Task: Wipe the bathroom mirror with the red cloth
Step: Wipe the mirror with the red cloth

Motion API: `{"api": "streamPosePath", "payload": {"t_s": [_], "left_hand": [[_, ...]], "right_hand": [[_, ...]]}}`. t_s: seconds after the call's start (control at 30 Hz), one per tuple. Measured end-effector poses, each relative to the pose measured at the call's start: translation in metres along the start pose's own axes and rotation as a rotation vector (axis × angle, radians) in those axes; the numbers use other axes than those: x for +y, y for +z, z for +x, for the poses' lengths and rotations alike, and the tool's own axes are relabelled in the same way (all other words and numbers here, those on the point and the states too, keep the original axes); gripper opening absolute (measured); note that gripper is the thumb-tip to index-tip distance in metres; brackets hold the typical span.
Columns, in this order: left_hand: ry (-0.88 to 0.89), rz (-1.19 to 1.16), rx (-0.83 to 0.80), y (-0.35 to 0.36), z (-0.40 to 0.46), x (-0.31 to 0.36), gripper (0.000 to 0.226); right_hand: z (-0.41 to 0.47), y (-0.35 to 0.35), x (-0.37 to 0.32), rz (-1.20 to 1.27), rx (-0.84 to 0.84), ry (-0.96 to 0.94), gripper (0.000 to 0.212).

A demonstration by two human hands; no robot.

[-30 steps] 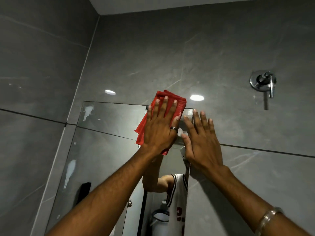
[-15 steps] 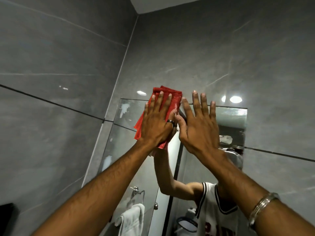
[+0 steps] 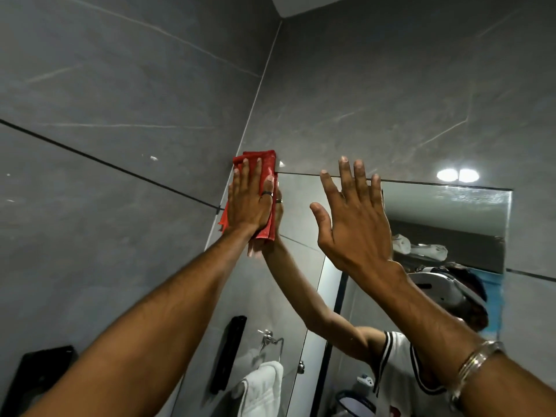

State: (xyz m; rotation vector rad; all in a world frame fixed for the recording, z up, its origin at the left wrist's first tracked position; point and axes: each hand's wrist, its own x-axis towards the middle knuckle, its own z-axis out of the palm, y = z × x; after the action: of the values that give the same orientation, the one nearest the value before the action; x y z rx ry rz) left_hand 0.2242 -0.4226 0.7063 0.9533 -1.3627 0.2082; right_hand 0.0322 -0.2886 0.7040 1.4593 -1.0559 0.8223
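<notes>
The bathroom mirror (image 3: 445,212) hangs on the grey tiled wall, its top edge running from the room corner to the right. My left hand (image 3: 249,203) lies flat on the folded red cloth (image 3: 267,167) and presses it against the mirror's top left corner, by the side wall. My right hand (image 3: 355,224) is raised in front of the glass to the right of the cloth, fingers spread, holding nothing; whether it touches the glass is unclear. The mirror reflects both arms and a person in a white jersey.
Grey marble-look tiles cover the side wall (image 3: 105,145) and the wall above the mirror. A black holder (image 3: 33,377) sits low on the side wall. The mirror reflects a towel ring with a white towel (image 3: 264,383) and two ceiling lights (image 3: 457,175).
My left hand slid the red cloth leftward along the mirror's top edge into the corner. My right hand parted from the left and now stands spread further right. My view turned right.
</notes>
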Motion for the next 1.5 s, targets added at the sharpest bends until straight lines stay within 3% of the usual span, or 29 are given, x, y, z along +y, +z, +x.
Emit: {"api": "streamPosePath", "payload": {"t_s": [0.23, 0.8, 0.93, 1.03, 1.23, 1.4, 1.5], "left_hand": [[0.109, 0.074, -0.032, 0.003, -0.046, -0.020, 0.067], [0.154, 0.153, -0.088, 0.037, -0.300, -0.134, 0.083], [0.156, 0.160, -0.111, 0.038, -0.367, -0.168, 0.092], [0.100, 0.104, -0.130, 0.038, -0.400, -0.184, 0.083], [-0.113, 0.105, -0.073, 0.037, -0.411, -0.166, 0.064], [-0.278, 0.076, 0.050, 0.053, -0.463, -0.092, 0.065], [-0.242, 0.132, 0.078, 0.063, -0.495, -0.048, 0.068]], "right_hand": [[-0.032, 0.010, -0.029, 0.066, -0.066, -0.017, 0.073], [-0.216, 0.021, -0.140, 0.156, -0.370, -0.012, 0.067], [-0.270, 0.021, -0.146, 0.216, -0.334, 0.031, 0.063], [-0.310, 0.014, -0.136, 0.229, -0.326, 0.030, 0.062], [-0.356, -0.011, -0.097, 0.239, -0.269, 0.024, 0.059], [-0.379, -0.043, -0.062, 0.172, -0.314, 0.047, 0.061], [-0.388, -0.062, -0.042, 0.136, -0.366, 0.077, 0.061]]}}
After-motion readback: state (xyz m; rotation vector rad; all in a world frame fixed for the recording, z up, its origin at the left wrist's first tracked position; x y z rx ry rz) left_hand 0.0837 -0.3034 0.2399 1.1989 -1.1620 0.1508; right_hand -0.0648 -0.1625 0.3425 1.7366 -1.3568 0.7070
